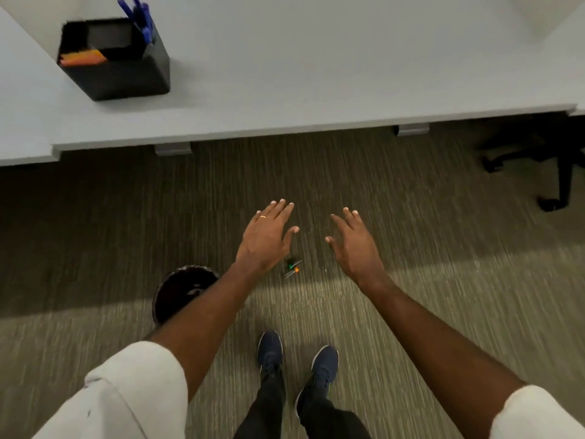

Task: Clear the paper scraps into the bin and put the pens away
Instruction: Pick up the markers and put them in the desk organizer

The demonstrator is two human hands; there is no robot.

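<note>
My left hand [267, 239] and my right hand [354, 245] are stretched out in front of me above the carpet, fingers spread, each holding nothing. A black desk organizer [126, 74] stands on the grey desk [316, 74] at the far left, with several blue pens [142, 22] upright in its back compartment and orange paper [84, 57] in its front slot. A round dark bin [182, 291] sits on the floor under my left forearm, partly hidden. Small green and orange items [292, 267] lie on the carpet between my hands; they are too blurred to identify.
The desk's front edge [285, 131] runs across the view above the striped carpet. A black office chair base [538, 166] stands under the desk at the right. My two dark blue shoes [297, 359] are on the carpet below.
</note>
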